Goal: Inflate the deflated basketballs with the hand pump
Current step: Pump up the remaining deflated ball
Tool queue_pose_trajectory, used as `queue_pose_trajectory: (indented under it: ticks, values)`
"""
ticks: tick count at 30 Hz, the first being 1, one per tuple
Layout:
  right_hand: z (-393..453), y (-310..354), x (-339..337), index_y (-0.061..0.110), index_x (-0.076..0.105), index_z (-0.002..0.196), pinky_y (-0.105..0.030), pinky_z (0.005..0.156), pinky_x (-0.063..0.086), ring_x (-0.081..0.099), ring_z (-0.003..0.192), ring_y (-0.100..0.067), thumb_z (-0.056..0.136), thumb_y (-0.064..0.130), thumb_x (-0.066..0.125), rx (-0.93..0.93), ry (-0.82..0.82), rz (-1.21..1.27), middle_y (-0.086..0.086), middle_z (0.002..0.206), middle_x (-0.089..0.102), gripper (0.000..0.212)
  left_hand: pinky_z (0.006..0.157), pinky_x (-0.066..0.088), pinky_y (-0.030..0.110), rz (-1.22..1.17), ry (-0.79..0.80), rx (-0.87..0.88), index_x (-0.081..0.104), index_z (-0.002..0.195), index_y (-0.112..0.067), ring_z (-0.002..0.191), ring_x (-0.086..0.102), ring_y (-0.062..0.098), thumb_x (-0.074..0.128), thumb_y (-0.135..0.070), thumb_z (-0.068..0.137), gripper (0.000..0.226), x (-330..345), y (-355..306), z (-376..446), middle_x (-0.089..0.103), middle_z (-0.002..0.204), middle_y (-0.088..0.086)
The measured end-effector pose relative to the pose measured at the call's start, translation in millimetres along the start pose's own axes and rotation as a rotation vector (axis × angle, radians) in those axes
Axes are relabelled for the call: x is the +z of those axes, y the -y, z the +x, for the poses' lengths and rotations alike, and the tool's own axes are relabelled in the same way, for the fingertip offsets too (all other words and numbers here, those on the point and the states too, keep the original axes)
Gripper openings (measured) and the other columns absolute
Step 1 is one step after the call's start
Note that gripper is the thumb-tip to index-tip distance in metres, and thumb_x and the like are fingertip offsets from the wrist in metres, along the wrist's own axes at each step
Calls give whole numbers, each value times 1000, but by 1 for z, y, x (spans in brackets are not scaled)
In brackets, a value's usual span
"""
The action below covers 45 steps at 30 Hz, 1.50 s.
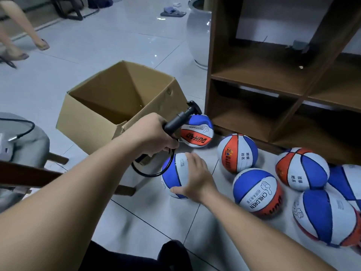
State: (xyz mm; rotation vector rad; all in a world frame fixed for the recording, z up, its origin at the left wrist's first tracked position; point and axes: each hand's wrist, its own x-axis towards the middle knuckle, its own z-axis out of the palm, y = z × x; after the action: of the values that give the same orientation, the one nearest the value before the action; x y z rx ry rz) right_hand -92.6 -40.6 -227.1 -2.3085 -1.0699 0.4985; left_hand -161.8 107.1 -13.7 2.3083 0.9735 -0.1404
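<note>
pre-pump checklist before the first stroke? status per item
1. Black hand pump gripped by left hand: ok.
2. Right hand steadying the blue-and-white basketball on the floor: ok.
3. Black hose looped free, no visible kink: ok.
4. Needle seated in the ball's valve: cannot tell, hidden.
5. Pump handle clear of the cardboard box: ok.

The basketballs (257, 190) wear blue, white and orange-red panels; the hand pump (182, 118) is black, the cardboard box (91, 118) tan, the shelf (254, 75) dark brown.
</note>
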Motion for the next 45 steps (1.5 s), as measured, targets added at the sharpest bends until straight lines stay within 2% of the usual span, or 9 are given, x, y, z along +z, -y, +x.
queue_pose_trajectory:
  ticks: [4, 10, 13, 17, 25, 30, 34, 38, 45]
  values:
    - [22, -14, 19, 26, 28, 162, -44, 120, 38, 32, 149, -26, 70, 63, 78, -38, 94, -32, 3, 165, 29, 112, 76, 67, 50, -13, -64, -45, 77, 87, -20, 71, 78, 24, 89, -29, 77, 18, -5, 7, 24, 77, 70, -1]
    - [50, -24, 13, 30, 36, 157, -42, 117, 40, 39, 144, -21, 69, 66, 83, -37, 113, -59, 8, 159, 36, 106, 70, 62, 43, 65, -106, -59, 74, 82, -20, 70, 74, 23, 89, -32, 76, 20, -5, 10, 55, 76, 74, 2]
    - [80, -34, -10, 29, 40, 155, -44, 119, 40, 42, 145, -21, 75, 70, 80, -5, 28, 5, 4, 159, 39, 98, 64, 56, 35, 10, -108, -55, 74, 83, -19, 70, 73, 22, 89, -30, 77, 19, -4, 7, 67, 75, 71, 0]
    - [150, -59, -52, 16, 43, 157, -44, 119, 41, 44, 146, -29, 90, 51, 81, 81, -158, 80, -6, 161, 41, 85, 58, 50, 30, -50, -110, -77, 72, 81, -18, 63, 71, 19, 89, -28, 78, 19, -1, 7, 77, 74, 64, -2]
    - [230, -87, -62, 11, 11, 171, -45, 129, 26, 24, 161, -31, 103, 54, 59, 241, 44, 200, -11, 178, 15, 94, 45, 37, 22, -17, -81, -89, 70, 81, -21, 48, 59, 12, 87, -30, 79, 20, 7, 10, 90, 67, 63, -3]
    - [224, -100, -40, 17, 33, 165, -48, 115, 42, 39, 144, -36, 96, 58, 68, 242, -102, 31, -11, 159, 35, 88, 45, 38, 22, -32, -106, -83, 72, 82, -19, 48, 61, 10, 87, -32, 80, 20, 7, 12, 92, 70, 61, -3]
    - [217, -96, -37, 22, 51, 148, -37, 100, 41, 42, 132, -30, 78, 65, 84, 217, -84, -4, -7, 144, 39, 89, 53, 43, 29, -34, -129, -60, 71, 81, -18, 57, 64, 19, 87, -31, 80, 21, 6, 11, 90, 71, 67, 1]
    - [211, -79, -42, 19, 46, 134, -38, 86, 52, 59, 113, -26, 74, 50, 95, 282, -61, 246, -6, 133, 57, 83, 56, 43, 32, -33, -158, -19, 72, 82, -19, 67, 68, 26, 84, -32, 83, 18, 6, 6, 89, 71, 73, 4]
    - [155, -45, -119, 22, 46, 125, -39, 82, 53, 63, 104, -25, 76, 50, 94, 222, -380, 296, -1, 114, 65, 74, 58, 44, 31, -126, -153, 102, 75, 85, -20, 60, 58, 20, 76, -35, 88, 16, 2, -24, 82, 66, 67, -1]
